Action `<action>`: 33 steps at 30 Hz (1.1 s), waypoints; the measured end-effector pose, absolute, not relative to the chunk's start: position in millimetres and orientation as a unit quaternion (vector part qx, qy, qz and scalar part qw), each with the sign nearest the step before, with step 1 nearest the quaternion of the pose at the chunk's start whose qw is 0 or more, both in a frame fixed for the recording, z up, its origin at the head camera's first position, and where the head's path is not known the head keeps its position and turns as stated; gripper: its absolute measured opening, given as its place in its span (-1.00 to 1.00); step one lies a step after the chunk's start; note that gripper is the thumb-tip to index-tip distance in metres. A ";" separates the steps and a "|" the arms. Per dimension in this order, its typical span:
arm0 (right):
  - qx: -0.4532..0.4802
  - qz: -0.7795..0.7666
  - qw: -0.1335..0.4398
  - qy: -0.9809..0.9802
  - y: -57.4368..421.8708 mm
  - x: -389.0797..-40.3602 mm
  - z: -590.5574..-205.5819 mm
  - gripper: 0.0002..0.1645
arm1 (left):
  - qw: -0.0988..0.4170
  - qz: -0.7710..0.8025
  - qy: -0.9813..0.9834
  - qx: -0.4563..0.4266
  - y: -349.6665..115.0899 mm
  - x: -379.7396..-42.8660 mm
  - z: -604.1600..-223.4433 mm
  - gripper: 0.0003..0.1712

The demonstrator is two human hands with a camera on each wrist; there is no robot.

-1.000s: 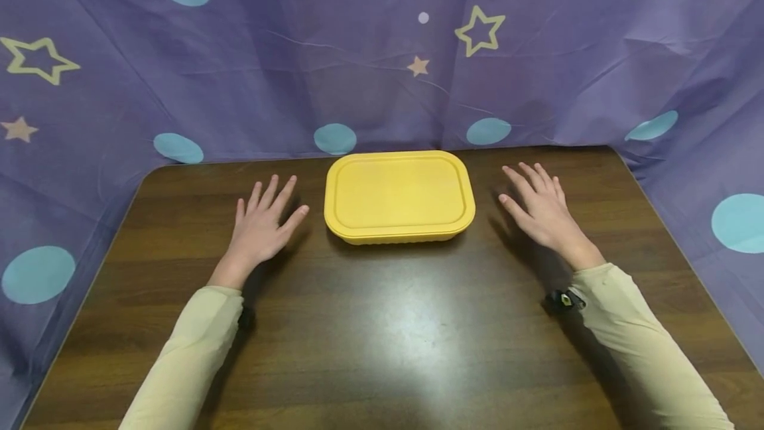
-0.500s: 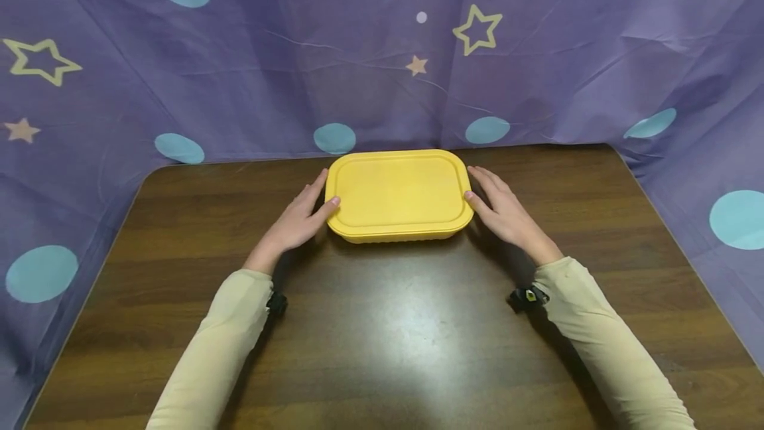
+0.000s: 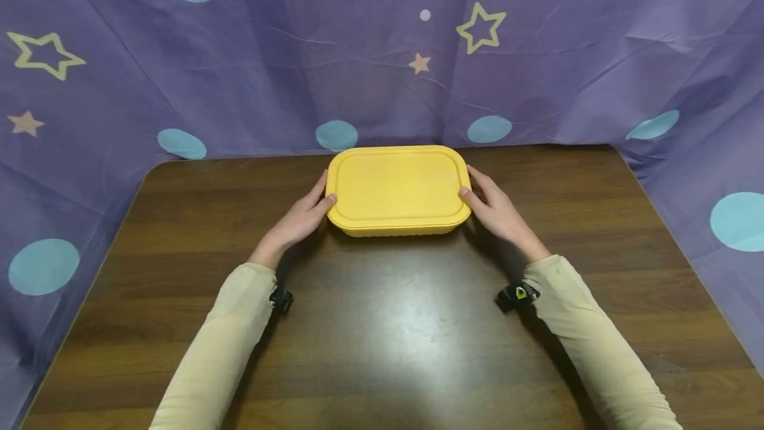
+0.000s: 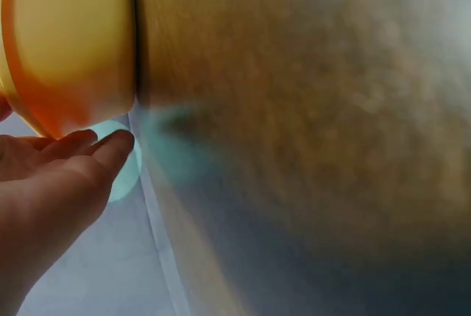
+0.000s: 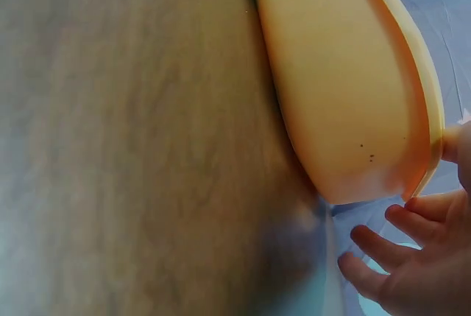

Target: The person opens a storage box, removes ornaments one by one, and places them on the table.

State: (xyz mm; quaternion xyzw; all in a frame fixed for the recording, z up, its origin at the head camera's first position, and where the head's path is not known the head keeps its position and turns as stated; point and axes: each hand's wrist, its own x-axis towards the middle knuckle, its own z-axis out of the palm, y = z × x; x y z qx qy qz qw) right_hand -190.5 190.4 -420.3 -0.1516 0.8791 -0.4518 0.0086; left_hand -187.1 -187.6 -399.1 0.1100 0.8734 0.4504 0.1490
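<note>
A yellow plastic storage box [image 3: 398, 190] with a flat, round-cornered lid stands near the far edge of the wooden table. My left hand [image 3: 298, 219] grips its left end, with the thumb on top of the lid's rim and the fingers along the side. At the right end, my right hand [image 3: 500, 214] holds the rim in the same way. The left wrist view has the fingers [image 4: 110, 150] under the rim of the box [image 4: 73, 43]. In the right wrist view, fingertips touch below the rim of the box [image 5: 346, 95]. The inside is hidden by the lid.
The brown wooden table [image 3: 412, 350] has rounded far corners and a bright glare in the middle. A purple curtain [image 3: 358, 52] with stars and blue dots hangs right behind the far edge. Black wrist cameras [image 3: 518, 297] sit under both sleeves.
Both hands have come inward from beside the box and taken hold of its two ends. The box shows at most a very slight shift away.
</note>
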 end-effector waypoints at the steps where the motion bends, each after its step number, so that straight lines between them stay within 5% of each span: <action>1: -0.147 -0.456 0.012 0.878 189.5 -191.5 -419.8 -0.26 | 0.149 0.456 0.871 0.108 -188.0 -188.0 -399.0 -0.23; 8: -0.136 -0.477 0.011 0.868 181.6 -198.0 -419.5 -0.27 | 0.140 0.485 0.857 0.105 -192.0 -194.0 -398.7 -0.25; 20: -0.139 -0.484 -0.082 0.860 162.8 -204.6 -402.5 -0.25 | 0.084 0.513 0.843 0.136 -203.2 -202.5 -387.8 -0.24; 33: -0.208 -0.479 -0.095 0.848 131.1 -195.7 -382.9 -0.15 | 0.073 0.606 0.783 0.121 -239.2 -184.7 -378.1 -0.26</action>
